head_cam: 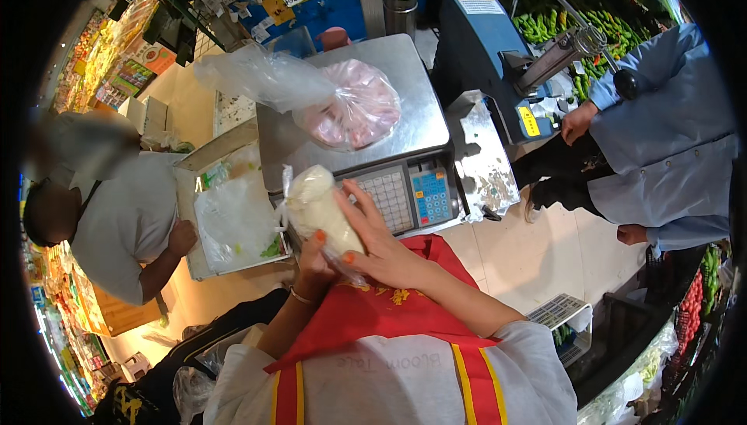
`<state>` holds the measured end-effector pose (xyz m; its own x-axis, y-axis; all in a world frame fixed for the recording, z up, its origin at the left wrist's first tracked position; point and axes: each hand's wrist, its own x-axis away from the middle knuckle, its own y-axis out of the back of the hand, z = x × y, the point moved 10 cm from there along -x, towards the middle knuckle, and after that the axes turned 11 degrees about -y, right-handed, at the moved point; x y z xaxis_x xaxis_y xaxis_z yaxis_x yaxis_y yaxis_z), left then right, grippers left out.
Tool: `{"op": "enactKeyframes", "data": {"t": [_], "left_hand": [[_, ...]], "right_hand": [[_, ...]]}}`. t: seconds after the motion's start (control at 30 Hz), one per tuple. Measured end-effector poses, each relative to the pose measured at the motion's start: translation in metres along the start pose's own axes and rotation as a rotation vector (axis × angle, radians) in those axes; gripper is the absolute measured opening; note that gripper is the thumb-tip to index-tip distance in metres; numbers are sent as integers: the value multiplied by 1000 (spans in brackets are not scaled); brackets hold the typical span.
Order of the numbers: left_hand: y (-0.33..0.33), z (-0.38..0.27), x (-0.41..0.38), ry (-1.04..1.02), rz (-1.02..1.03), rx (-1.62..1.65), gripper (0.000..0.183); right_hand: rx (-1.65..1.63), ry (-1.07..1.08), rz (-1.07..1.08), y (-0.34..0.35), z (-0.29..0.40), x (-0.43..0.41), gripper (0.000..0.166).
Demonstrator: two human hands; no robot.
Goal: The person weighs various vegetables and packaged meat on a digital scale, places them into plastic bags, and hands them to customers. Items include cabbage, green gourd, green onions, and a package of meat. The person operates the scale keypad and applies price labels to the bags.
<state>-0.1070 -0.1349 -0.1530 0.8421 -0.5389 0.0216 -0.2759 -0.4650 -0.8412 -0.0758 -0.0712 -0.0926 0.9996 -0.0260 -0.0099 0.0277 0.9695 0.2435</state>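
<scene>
A pale, elongated item in a clear plastic bag (321,206) is held between both my hands, in front of the scale's keypad. My left hand (317,260) grips its lower end from the left, with the bag's film bunched beneath. Across its right side lie the spread fingers of my right hand (373,238), with the thumb near the bottom. The bag has a white knotted end at its left. Just beyond, a knotted clear bag of pinkish pieces (350,107) rests on the steel weighing plate (420,95); its loose top trails to the left.
A white-rimmed tray (189,215) with plastic film adjoins the scale's left side. To the right stand a blue machine with a lever (475,45) and a metal shelf (487,162). One person (131,215) stands at left, another (659,150) at right near green peppers (543,28).
</scene>
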Motion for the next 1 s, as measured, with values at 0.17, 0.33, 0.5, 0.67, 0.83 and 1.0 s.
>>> {"op": "enactKeyframes", "data": {"t": [0.17,0.33,0.5,0.67,0.83,1.0], "left_hand": [[15,-15,10,32,12,-113,69],[10,-44,10,-146,-37,-149,68],[11,-61,17,-233,-66,-175,75],[21,-63,24,-230,-106,-175,76],[20,-64,23,-226,-88,-173,75],[18,-64,23,-226,-87,-148,70]], "right_hand": [[369,12,-368,72,-8,12,44],[-262,-448,-812,158,-228,91,32],[-501,-609,-550,118,-265,94,56],[-464,-541,-566,113,-272,93,52],[-346,-528,-609,120,-257,87,55],[-142,-602,-728,117,-237,72,73]]}}
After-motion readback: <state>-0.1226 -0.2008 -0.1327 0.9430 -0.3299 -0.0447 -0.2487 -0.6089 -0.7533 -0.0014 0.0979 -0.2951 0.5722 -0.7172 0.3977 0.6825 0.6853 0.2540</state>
